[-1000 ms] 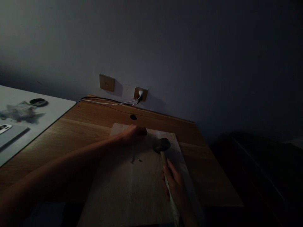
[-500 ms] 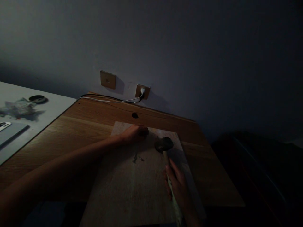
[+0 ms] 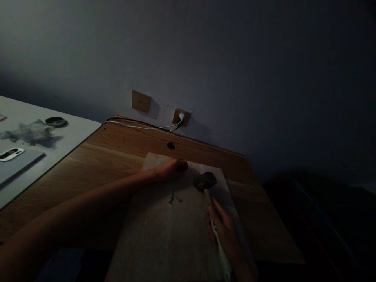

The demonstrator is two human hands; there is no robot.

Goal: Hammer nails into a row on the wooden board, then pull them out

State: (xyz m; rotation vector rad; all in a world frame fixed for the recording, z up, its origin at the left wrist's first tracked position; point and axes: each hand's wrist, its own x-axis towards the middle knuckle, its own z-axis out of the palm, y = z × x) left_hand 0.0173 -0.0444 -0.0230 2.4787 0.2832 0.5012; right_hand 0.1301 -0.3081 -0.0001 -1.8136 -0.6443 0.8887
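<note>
My right hand (image 3: 226, 229) is wrapped around the pale handle of a mallet (image 3: 205, 181) with a dark, thick head. The head is at the right side of a light wooden board (image 3: 164, 239), low over it or touching it; the gloom hides which. My left hand (image 3: 170, 169) rests near the board's far edge with curled fingers, left of the mallet head. Whatever those fingers may hold is hidden in shadow. Several small metal screws or nails (image 3: 174, 198) lie loose on the board between both hands.
The board lies on a wooden table (image 3: 96, 156). A white table (image 3: 79, 121) adjoins at left, bearing a crumpled plastic bag (image 3: 37, 132), a round dark lid or dish (image 3: 56, 122) and a grey box-like item (image 3: 20, 164). Cables (image 3: 141, 126) run to a wall socket (image 3: 181, 117).
The whole view has shifted slightly, so things appear a little farther right. Both hands and the mallet keep nearly the same places on the board.
</note>
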